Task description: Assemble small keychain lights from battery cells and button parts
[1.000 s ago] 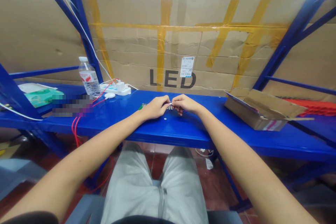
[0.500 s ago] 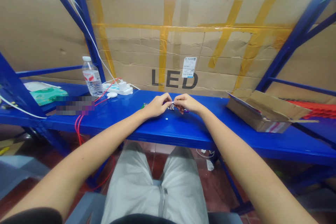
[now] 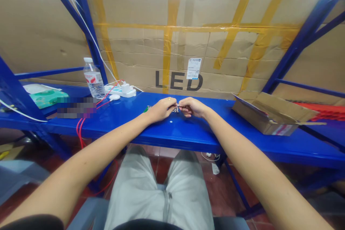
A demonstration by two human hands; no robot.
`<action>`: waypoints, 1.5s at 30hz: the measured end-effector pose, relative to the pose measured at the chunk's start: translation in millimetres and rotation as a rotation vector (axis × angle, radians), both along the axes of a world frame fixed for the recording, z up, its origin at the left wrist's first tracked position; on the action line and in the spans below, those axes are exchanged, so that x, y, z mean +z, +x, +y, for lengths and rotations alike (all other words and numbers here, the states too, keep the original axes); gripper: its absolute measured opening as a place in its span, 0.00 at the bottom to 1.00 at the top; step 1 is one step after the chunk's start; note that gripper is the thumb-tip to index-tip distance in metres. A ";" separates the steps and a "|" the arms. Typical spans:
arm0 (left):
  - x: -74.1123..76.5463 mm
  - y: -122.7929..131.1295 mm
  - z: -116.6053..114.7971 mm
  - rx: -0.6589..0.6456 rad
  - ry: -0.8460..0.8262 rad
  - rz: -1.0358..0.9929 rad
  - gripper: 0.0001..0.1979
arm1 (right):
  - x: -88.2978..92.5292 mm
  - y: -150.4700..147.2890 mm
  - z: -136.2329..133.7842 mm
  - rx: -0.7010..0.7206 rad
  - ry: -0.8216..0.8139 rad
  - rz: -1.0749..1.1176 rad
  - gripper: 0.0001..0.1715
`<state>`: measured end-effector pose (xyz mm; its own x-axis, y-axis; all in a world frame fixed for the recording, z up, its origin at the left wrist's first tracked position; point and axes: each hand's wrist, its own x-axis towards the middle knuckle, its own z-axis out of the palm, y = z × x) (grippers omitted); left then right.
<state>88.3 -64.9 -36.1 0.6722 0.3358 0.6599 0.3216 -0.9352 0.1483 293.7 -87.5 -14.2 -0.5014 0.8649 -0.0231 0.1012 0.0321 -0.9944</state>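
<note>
The left hand (image 3: 162, 110) and right hand (image 3: 192, 107) are pinching one small pale piece (image 3: 178, 105) between their fingertips above the blue table (image 3: 188, 133); its long axis is too small to make out. Metallic parts (image 3: 175, 110), too blurred to count, are lying just beneath. Far, one cardboard panel (image 3: 145, 54) is reading "LED"; right, one open carton (image 3: 254, 118) is sitting.

Light grey trousers (image 3: 134, 194) with a seam (image 3: 167, 205) down the middle are worn, and the left sleeve (image 3: 35, 222) is black.
</note>
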 end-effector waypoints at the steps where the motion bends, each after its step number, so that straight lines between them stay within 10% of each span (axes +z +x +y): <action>1: 0.2 0.1 -0.3 0.001 0.010 0.006 0.07 | 0.1 0.0 0.1 0.008 -0.018 0.001 0.07; 7: 3.2 1.0 -3.8 0.065 -0.052 0.044 0.05 | 4.7 -2.0 -2.1 -0.063 0.052 -0.155 0.07; 14: 2.8 -2.6 3.4 0.168 -0.079 0.018 0.09 | 11.7 25.5 9.1 -0.445 0.525 -0.732 0.07; 19: 2.5 -3.6 5.7 0.166 -0.071 0.024 0.11 | 7.3 36.2 11.8 -0.260 0.432 -0.954 0.05; 45: 2.0 -4.1 5.5 0.154 -0.066 0.039 0.11 | 6.4 28.3 11.1 -0.341 0.322 -1.066 0.02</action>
